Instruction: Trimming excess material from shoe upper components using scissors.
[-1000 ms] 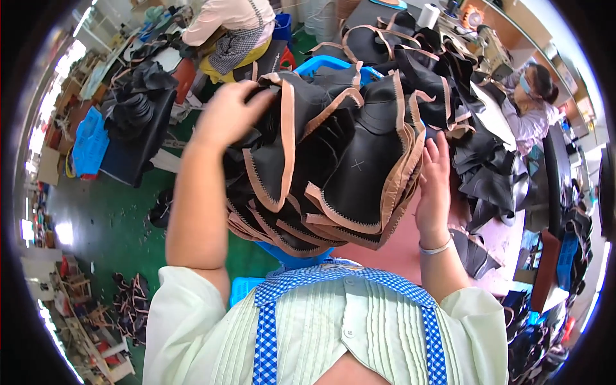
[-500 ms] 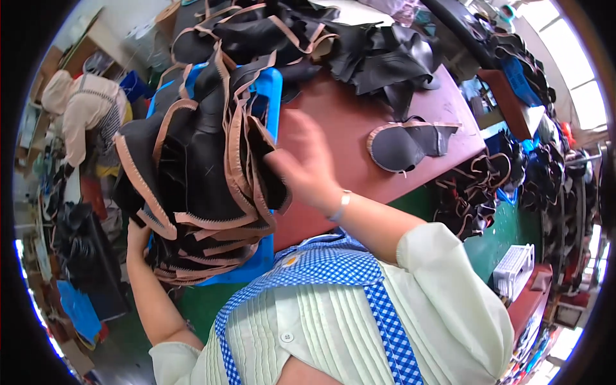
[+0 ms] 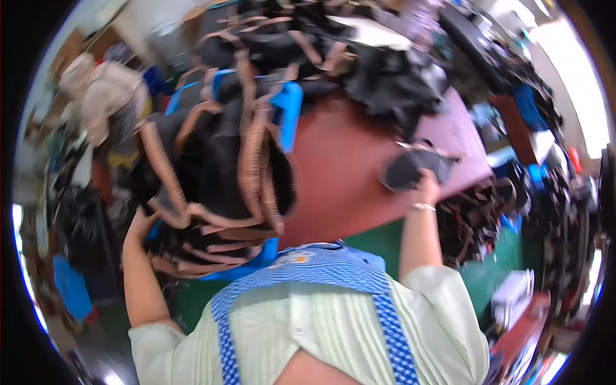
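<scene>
Right hand (image 3: 426,187) at the near edge of a dark leather piece (image 3: 403,169), rounded at its left end, lying toward the table's (image 3: 346,167) right corner; blur obscures its grip. Left hand (image 3: 141,226) against the piled pieces (image 3: 218,173), fingers partly hidden, grip unclear.

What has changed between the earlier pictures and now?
The right hand moved rightward from beside the tan-edged pile to the single dark piece on the red table; blur hides whether it grips. The left hand went from the pile's upper left down to its lower left side. The pile and the dark piece look unmoved.
</scene>
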Demonstrator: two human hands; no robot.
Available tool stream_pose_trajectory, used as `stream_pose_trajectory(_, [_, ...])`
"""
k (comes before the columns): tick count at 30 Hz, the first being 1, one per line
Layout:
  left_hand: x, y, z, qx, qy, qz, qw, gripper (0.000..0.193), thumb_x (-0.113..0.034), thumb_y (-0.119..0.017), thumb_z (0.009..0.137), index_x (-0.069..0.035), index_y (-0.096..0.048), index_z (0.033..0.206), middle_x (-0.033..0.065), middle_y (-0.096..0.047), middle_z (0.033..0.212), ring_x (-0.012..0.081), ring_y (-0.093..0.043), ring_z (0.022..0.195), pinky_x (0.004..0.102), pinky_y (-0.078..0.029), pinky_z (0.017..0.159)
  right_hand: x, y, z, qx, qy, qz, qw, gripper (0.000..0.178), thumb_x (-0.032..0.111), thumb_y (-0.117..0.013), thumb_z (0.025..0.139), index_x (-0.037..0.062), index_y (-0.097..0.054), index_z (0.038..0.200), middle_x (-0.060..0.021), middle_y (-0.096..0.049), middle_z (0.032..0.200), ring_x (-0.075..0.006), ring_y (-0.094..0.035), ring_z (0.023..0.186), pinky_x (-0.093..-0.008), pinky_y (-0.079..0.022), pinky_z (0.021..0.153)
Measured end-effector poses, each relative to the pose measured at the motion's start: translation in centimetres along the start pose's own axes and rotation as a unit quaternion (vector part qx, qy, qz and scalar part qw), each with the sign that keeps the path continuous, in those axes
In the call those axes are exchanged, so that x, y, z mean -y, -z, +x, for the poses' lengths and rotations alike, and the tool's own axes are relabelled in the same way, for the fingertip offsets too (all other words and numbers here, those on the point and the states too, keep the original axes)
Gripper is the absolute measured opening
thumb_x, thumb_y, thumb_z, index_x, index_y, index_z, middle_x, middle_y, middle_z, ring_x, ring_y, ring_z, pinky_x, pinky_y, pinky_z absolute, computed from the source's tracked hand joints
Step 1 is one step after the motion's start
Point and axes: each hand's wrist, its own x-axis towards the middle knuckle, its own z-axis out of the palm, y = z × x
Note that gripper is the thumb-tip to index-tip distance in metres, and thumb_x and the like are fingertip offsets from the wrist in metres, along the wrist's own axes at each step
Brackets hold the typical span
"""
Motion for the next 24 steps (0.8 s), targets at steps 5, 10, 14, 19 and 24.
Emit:
stream_pose_trajectory(5, [-6.8,2.8,-1.8,0.028,0.233,-0.214,0.948,0.085,-0.064,-0.055,0.079,0.001,-0.041,0.132,0.0151,-0.051,0.125,0.0246,-0.046,0.117,0.0364,-0.038,0.096,15.6,-2.7,-12.4,0.167,0.265,-0.342,0.886,0.026,0.006,-0.058,0.085,-0.0071,-0.058,0.108,-0.0087,-0.064,0.095,-0.0158,-0.059,0.086,-0.0274,-0.045,0.082])
stream_pose_trajectory(10, [-1.1,0.7,-0.2,-0.049,0.167,-0.222,0.959,0.095,-0.068,-0.056,0.075,0.004,-0.036,0.134,0.0200,-0.046,0.132,0.0276,-0.043,0.123,0.0349,-0.035,0.100,18.5,-12.6,-27.2,0.494,0.382,-0.331,0.707,0.019,-0.003,-0.057,0.071,-0.0068,-0.060,0.090,-0.0057,-0.060,0.079,-0.0094,-0.054,0.066,-0.0230,-0.044,0.060])
stream_pose_trajectory(14, [-2.8,-1.7,0.2,-0.076,0.068,-0.139,0.985,0.086,-0.059,-0.063,0.075,0.007,-0.043,0.127,0.0205,-0.054,0.123,0.0280,-0.051,0.116,0.0335,-0.038,0.099,13.9,-23.8,-36.4,0.709,0.442,-0.442,0.326,0.025,0.022,-0.065,0.069,0.0007,-0.052,0.063,-0.0158,-0.054,0.061,-0.0354,-0.054,0.057,-0.0435,-0.044,0.054])
stream_pose_trajectory(19, [-4.4,-2.9,1.5,-0.141,0.093,-0.046,0.985,0.088,-0.069,-0.060,0.067,-0.011,-0.045,0.132,0.0184,-0.052,0.127,0.0338,-0.048,0.119,0.0415,-0.038,0.098,-6.3,-29.6,-39.9,0.649,0.540,-0.443,0.303,0.051,0.051,-0.052,0.083,0.0054,-0.060,0.061,-0.0145,-0.060,0.060,-0.0322,-0.060,0.061,-0.0415,-0.043,0.069])
stream_pose_trajectory(24, [-7.5,-2.6,-2.3,-0.193,0.157,0.063,0.966,0.084,-0.068,-0.061,0.066,-0.015,-0.047,0.130,0.0163,-0.054,0.122,0.0336,-0.049,0.116,0.0434,-0.039,0.095,-13.2,-26.7,-37.9,0.724,0.540,-0.291,0.315,0.042,0.042,-0.051,0.086,0.0060,-0.057,0.064,-0.0144,-0.057,0.064,-0.0337,-0.056,0.061,-0.0468,-0.041,0.069])
